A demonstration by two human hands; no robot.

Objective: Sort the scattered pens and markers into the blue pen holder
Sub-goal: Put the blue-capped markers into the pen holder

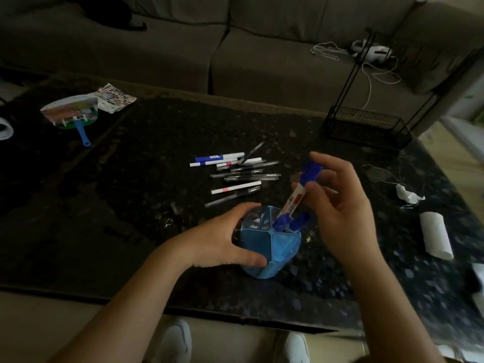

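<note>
The blue pen holder (282,247), round with divided compartments, stands on the dark table near its front edge. My left hand (222,237) is wrapped around the holder's left side. My right hand (340,205) pinches a white marker with a blue cap (301,189), tilted, its lower end inside a far compartment. Another blue-capped marker (300,221) stands in the same area of the holder. A scattered pile of pens and markers (235,174) lies on the table just behind the holder, white ones and clear black ones.
A black wire rack (366,127) stands at the table's back right. A hand fan (70,112) and a printed sheet (115,96) lie at the back left. A roll of white paper (436,237) and a crumpled tissue (408,195) lie at the right. A sofa is behind.
</note>
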